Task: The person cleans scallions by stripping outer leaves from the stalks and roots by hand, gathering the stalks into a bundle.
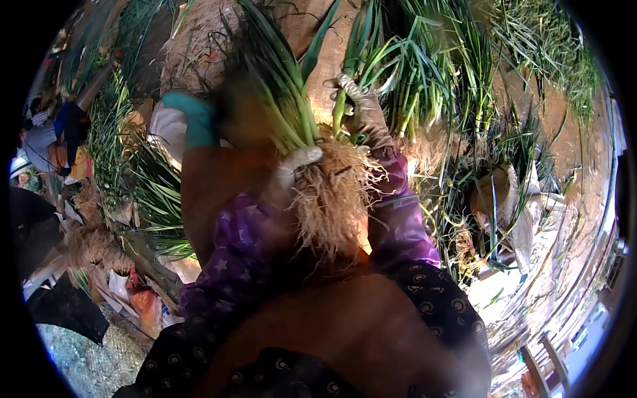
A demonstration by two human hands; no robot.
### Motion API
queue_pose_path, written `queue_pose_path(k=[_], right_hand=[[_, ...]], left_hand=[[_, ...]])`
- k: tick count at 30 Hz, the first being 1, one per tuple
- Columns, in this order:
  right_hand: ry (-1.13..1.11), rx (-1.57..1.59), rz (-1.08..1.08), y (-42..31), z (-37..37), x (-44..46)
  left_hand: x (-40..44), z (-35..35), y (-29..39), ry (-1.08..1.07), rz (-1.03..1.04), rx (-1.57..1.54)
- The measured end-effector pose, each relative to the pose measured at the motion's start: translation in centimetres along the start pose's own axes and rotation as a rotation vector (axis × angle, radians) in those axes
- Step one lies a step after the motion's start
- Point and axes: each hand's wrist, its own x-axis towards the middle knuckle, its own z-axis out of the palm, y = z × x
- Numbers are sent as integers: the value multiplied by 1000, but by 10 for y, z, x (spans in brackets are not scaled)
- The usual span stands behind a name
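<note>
My left hand [296,167], in a pale glove, is closed around the base of a bunch of leek-like plants [282,99]. Their long green leaves point away from me, and a thick mass of tan, stringy roots [332,199] hangs toward my lap. Gloved and dirt-stained, my right hand [363,113] has its fingers curled around a single green stalk [340,109] beside the bunch. That stalk's lower end is close to the roots; whether it is joined to them I cannot tell.
More green plants [424,73] lie in a row ahead and to the right. Another leafy pile [156,192] is on my left. Roots and a pale sack [514,205] lie to the right. A teal-covered foot [189,113] is left of the bunch. People sit at far left.
</note>
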Motion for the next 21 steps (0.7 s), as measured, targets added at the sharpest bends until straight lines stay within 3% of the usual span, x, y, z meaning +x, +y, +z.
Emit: queue_pose_path(k=[2, 4, 6, 8, 10, 11, 12, 13, 15, 17, 18, 20, 21], right_hand=[[104, -401, -183, 2, -1, -2], [152, -288, -349, 10, -6, -11], [200, -340, -324, 5, -8, -27], [282, -47, -100, -8, -8, -43], [244, 130, -112, -13, -22, -39], [91, -30, -182, -21, -22, -40], [52, -79, -6, -30, -15, -44], [56, -79, -7, -26, -16, -50], [-481, -655, -185, -8, -21, -53], [-366, -678, -57, 2, -42, -66], [-270, -549, 55, -16, -43, -100], [-168, -180, 76, -41, -52, -131], [-116, 55, -3, -46, -67, -129]], left_hand=[[-2, 14, -3, 54, -51, -17], [-9, 46, 1, 138, -52, -92], [-9, 49, 0, 137, 33, -126], [-7, 45, -1, 206, 73, -130], [-6, 41, 1, 208, 74, -149], [-5, 38, -1, 186, 79, -150], [-5, 37, -3, 185, 77, -150], [-6, 37, -3, 144, 17, -143], [-5, 37, -1, 103, -35, -132], [-4, 32, -5, 144, 106, 28], [-4, 28, -5, 148, 112, 22], [-2, 22, -7, 200, 4, -51], [-2, 24, -7, 263, 79, 22]])
